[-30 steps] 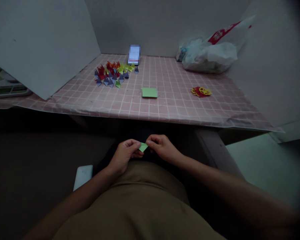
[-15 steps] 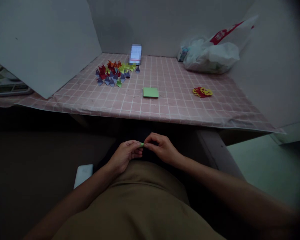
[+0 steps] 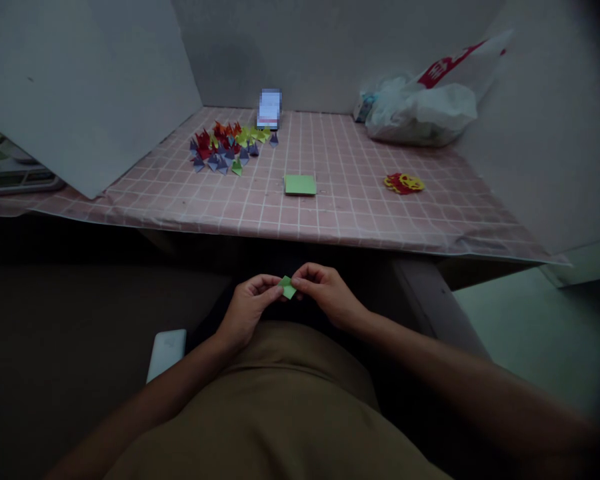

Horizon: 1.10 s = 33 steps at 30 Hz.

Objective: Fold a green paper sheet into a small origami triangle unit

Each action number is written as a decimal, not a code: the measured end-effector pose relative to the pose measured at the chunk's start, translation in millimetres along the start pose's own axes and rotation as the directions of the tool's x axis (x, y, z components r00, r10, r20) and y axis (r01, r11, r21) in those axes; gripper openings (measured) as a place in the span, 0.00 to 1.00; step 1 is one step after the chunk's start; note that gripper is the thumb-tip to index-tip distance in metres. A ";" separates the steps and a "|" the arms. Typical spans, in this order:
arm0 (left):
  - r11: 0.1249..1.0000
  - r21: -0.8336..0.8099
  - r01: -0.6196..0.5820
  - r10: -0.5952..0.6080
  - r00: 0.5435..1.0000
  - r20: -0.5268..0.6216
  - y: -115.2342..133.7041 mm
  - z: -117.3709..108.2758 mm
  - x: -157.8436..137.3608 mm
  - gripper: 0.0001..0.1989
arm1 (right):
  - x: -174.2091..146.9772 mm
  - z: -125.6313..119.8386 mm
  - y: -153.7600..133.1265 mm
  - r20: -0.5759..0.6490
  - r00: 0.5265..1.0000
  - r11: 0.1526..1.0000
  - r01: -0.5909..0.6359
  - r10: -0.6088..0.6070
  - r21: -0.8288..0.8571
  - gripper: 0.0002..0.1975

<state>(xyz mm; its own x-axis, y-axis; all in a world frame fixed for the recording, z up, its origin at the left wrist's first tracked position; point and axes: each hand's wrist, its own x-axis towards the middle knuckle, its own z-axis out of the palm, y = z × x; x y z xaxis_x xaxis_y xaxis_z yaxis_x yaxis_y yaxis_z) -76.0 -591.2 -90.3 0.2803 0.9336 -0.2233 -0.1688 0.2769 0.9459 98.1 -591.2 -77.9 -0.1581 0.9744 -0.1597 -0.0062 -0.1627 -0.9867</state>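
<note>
Fingertips [image 3: 274,293] pinch green paper [image 3: 289,288].
On my feed, left hand [image 3: 245,308] and right hand [image 3: 331,298] grasp its opposite sides, short of the table [image 3: 350,217]; there I see a green pad [image 3: 300,185] and, farther left, folded shapes [image 3: 223,160].

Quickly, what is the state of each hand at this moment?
Left hand: closed, pinching one side of the small green paper.
Right hand: closed, pinching the other side of the same paper.

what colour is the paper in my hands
The folded paper is light green; head view shows it.
</note>
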 end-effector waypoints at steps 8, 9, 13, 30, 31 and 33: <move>0.995 0.101 0.002 0.000 1.000 -0.022 2.4 1.3 -0.9 0.07 | 0.3 -1.2 3.0 0.053 0.989 0.975 0.143 -0.136 -0.173 0.05; 0.994 0.107 0.010 -0.008 1.000 -0.019 2.3 1.6 -0.9 0.07 | 0.0 -1.1 2.9 0.057 0.986 0.964 0.167 -0.158 -0.206 0.05; 0.992 0.121 0.029 -0.028 1.000 -0.015 1.9 2.1 -0.9 0.08 | -3.4 0.7 1.9 0.061 0.953 0.895 0.300 -0.297 -0.329 0.02; 0.997 -0.047 0.065 -0.070 0.991 -0.117 0.1 3.1 -2.5 0.09 | -8.7 2.0 0.7 0.219 0.784 0.622 0.600 -0.580 -0.502 0.09; 0.996 -0.066 0.066 -0.074 0.990 -0.118 -0.2 3.2 -2.3 0.09 | -8.7 1.7 1.5 0.233 0.775 0.605 0.611 -0.587 -0.511 0.10; 0.994 -0.092 0.066 -0.076 0.990 -0.116 -0.5 3.5 -2.0 0.09 | -8.4 1.1 3.4 0.269 0.753 0.554 0.634 -0.600 -0.540 0.12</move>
<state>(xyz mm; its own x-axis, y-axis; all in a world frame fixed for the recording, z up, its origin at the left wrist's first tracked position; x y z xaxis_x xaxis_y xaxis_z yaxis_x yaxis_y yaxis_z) -73.2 -594.0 -89.5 0.1806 0.9299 -0.3205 -0.2361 0.3573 0.9037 98.3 -600.2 -79.9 -0.3808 0.7902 0.4802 0.4299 0.6111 -0.6647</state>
